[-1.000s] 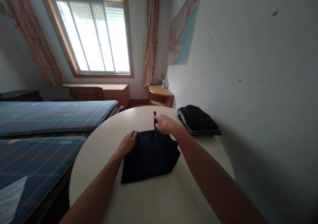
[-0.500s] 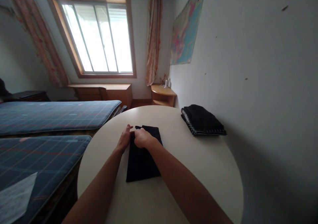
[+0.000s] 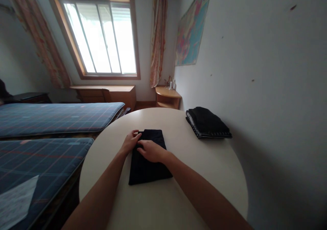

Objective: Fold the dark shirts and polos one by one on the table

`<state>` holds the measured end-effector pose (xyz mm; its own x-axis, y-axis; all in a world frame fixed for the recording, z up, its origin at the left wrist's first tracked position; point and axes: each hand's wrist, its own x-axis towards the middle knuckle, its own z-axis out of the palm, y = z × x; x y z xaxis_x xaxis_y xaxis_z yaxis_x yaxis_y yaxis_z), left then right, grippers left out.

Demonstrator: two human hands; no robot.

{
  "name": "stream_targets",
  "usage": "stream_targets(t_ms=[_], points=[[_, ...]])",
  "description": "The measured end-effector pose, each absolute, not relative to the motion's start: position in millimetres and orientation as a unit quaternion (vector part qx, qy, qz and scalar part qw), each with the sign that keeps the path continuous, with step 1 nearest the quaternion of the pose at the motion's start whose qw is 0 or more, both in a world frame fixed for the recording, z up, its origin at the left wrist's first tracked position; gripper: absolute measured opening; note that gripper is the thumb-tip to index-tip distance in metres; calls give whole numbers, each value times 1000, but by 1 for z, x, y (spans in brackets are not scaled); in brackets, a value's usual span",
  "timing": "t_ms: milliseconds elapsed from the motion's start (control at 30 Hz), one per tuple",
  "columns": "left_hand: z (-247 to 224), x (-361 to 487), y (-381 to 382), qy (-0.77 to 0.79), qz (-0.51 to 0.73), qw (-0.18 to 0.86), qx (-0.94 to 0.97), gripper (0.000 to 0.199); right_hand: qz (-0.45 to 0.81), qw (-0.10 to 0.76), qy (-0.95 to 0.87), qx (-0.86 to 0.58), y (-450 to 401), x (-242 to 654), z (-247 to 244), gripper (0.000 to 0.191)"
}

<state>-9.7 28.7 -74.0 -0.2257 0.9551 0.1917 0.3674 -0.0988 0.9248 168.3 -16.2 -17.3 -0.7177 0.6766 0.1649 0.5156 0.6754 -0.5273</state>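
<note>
A folded piece of black cloth (image 3: 146, 172), perhaps a garment, lies flat on the round cream table (image 3: 204, 175). At its upper left edge rests my left hand (image 3: 130, 141), thumb and fingers apart and touching the corner. My right hand (image 3: 152, 151) lies across the upper part of the cloth, fingers stretched toward the left hand. Both hands seem to press on the fabric rather than grip it. Part of the cloth is hidden beneath the right hand and wrist.
A stack of folded black cloth (image 3: 208, 122) with white stitching sits at the table's right, near the wall (image 3: 268, 104). Two plaid mattresses (image 3: 58, 119) are on the left, with a paper sheet (image 3: 19, 199) on the nearer one. Beyond stand a desk (image 3: 122, 94) and a corner shelf (image 3: 168, 93).
My right hand has moved slightly down and right, its closed fingers now stretched out flat. My left hand has turned further over the cloth's edge. The cloth's lower right shows wider.
</note>
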Motion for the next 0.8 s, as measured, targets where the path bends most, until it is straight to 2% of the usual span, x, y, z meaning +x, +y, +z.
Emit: stream_targets(t_ms=[100, 200, 367, 500, 667, 800], points=[[-79, -8, 30, 603, 497, 279, 558, 52, 189, 205, -912, -302, -21, 190, -25, 44], [-84, -3, 31, 593, 498, 270, 572, 49, 167, 159, -923, -307, -29, 206, -40, 59], [-91, 20, 26, 547, 499, 229, 632, 55, 144, 95, -916, -362, -38, 227, -42, 67], [-92, 51, 10, 566, 454, 155, 670, 54, 99, 87, -905, -405, -45, 246, -22, 61], [-86, 78, -10, 587, 398, 195, 678, 47, 72, 117, -898, -417, -40, 265, -21, 43], [-76, 78, -17, 572, 381, 211, 695, 50, 105, 147, -895, -407, -20, 270, -39, 51]])
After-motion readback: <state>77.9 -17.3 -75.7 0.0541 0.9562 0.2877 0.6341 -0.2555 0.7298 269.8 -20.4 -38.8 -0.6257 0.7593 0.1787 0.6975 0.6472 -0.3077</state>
